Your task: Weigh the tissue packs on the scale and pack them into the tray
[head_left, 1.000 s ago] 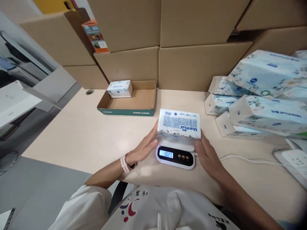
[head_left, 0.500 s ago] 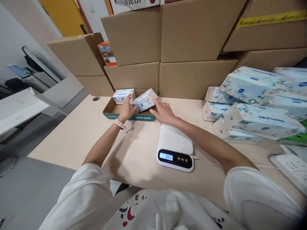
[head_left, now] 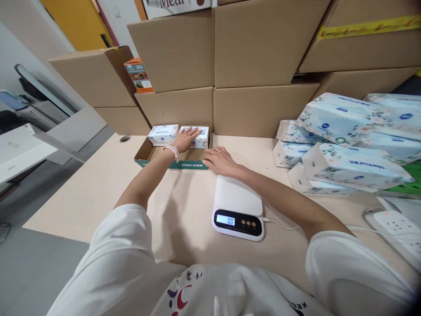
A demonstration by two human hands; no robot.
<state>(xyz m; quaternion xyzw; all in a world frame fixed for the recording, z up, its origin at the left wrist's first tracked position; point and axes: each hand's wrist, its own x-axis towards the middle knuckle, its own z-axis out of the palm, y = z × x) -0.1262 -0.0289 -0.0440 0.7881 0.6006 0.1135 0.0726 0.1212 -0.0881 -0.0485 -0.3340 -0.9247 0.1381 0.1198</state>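
Observation:
Two floral tissue packs lie side by side along the back of a shallow green-fronted cardboard box [head_left: 187,165]. My left hand [head_left: 186,138], open with fingers spread, lies flat on the right tissue pack [head_left: 201,139]. The left tissue pack [head_left: 162,135] is just beyond my left wrist. My right hand [head_left: 220,160] rests at the box's right front corner, fingers stretched out and holding nothing. Below it stands a white digital scale [head_left: 237,197], its display reading 0.0.
Several more tissue packs [head_left: 355,164] are piled on the right of the table [head_left: 108,193]. Big cardboard boxes [head_left: 263,109] form a wall along the back. A power strip [head_left: 397,230] sits at the right edge, and a white cable [head_left: 283,225] runs from the scale.
The right tissue pack, tilted between my hands before, now lies flat in the box. My left hand has moved onto its top. The scale reading went from 34.1 to 0.0.

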